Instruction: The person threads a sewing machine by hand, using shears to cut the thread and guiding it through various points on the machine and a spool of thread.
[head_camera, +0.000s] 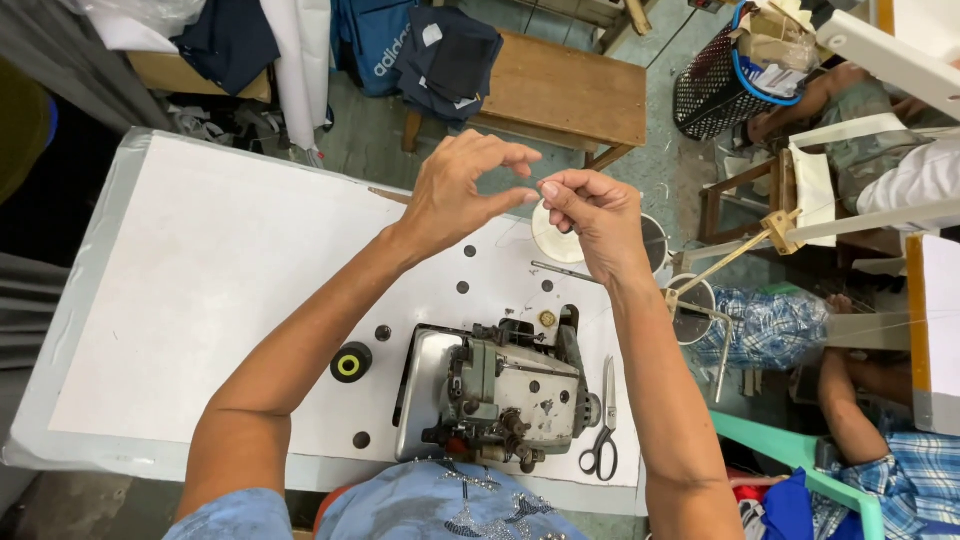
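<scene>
**Two hands pinch a thin thread above the sewing machine**

The left hand (455, 195) and the right hand (595, 215) meet in the air, fingertips almost touching. Each pinches thumb and finger on a very thin thread (537, 185), hard to see. Below them is one white thread cone (556, 232). Nearer the person sits one grey sewing machine (500, 395) on the white tabletop (220, 290). One pair of scissors (603, 425) lies just right of it. One black and yellow spool (350, 362) stands to its left. The left half of the tabletop is bare.
</scene>
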